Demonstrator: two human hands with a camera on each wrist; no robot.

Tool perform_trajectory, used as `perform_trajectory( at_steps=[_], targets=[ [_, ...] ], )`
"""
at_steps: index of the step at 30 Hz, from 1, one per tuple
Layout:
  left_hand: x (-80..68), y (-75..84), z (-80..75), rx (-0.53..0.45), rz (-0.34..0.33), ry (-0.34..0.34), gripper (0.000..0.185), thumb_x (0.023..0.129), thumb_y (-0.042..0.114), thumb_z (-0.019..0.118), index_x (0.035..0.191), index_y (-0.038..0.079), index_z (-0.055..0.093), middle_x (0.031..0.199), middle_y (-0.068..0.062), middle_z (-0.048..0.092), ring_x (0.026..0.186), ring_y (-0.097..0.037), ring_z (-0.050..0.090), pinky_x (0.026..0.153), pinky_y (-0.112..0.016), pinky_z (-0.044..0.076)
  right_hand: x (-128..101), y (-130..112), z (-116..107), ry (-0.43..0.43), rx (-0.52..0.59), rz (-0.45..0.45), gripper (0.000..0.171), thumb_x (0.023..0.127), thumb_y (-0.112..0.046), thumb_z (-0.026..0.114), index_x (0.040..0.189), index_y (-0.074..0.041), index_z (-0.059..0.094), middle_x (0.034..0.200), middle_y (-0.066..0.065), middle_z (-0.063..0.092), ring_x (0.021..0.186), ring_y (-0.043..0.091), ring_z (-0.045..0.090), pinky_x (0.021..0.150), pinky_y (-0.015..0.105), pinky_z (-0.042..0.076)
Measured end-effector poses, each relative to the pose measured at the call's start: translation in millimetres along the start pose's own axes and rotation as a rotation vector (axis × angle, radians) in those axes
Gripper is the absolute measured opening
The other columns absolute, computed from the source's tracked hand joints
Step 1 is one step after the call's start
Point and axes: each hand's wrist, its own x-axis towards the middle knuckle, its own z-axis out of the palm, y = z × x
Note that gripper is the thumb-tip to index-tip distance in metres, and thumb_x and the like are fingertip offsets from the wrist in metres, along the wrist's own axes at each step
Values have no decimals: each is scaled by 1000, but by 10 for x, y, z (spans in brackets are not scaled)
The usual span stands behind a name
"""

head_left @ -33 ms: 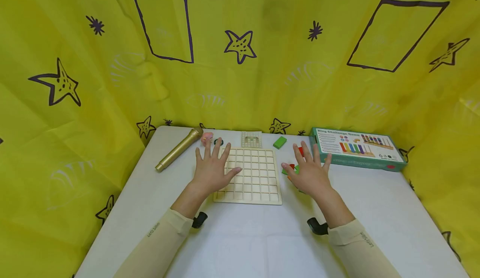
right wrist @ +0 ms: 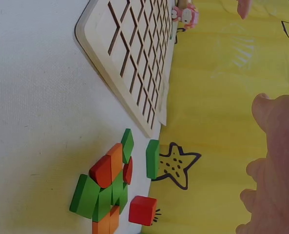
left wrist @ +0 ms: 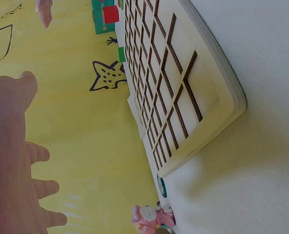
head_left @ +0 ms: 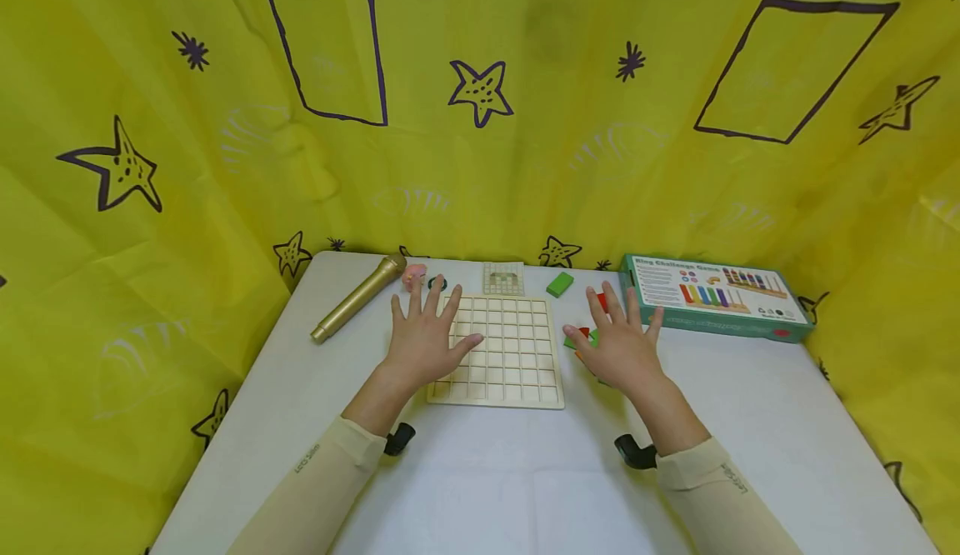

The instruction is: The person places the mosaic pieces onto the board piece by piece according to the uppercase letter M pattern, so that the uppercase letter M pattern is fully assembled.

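My left hand [head_left: 425, 347] hovers with fingers spread over the left side of a pale wooden grid board [head_left: 517, 347]. The wrist views show its squares without pieces. Fingers apart, my right hand [head_left: 621, 348] is held above a cluster of coloured blocks to the right of the board and holds nothing. The right wrist view shows green blocks [right wrist: 85, 195], orange blocks [right wrist: 115, 160] and red pieces [right wrist: 101, 171] lying close together. A red block [right wrist: 143, 210] and a single green block [head_left: 559, 284] lie farther back. In the head view my right hand partly covers the cluster.
Behind the board lies a small card with a grid pattern [head_left: 502, 278]. A gold microphone [head_left: 360, 298], a pink figurine [head_left: 414, 277] and a dark green round item [head_left: 437, 285] are at back left. A Ring Challenge Game box [head_left: 712, 322] lies at back right, before a yellow curtain [head_left: 480, 180].
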Motion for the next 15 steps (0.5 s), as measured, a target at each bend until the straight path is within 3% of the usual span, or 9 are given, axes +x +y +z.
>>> perform_trajectory(
  at_steps=[6,11,15],
  targets=[
    [-15,-26,39,-8,-2,-11,88,96,74,38,162,17,24,167,-15,13,152,-41,-10,112,-73,11,13,11,34,25,17,-6,88,98,-70,37,163,-14,18,168,15,5,150,45,-12,105,69,-24],
    [-66,-79,93,-35,-6,-65,91,96,71,43,161,11,24,166,-18,15,150,-46,9,113,-68,20,20,31,50,64,37,-28,79,100,-59,49,161,-12,26,165,20,17,148,51,6,107,74,-15],
    [-139,-135,155,-45,-14,-111,94,95,70,47,160,6,25,165,-20,18,148,-49,17,114,-65,22,38,74,84,63,35,-33,74,100,-51,55,158,-11,32,163,20,21,146,53,10,107,75,-13]
  ],
)
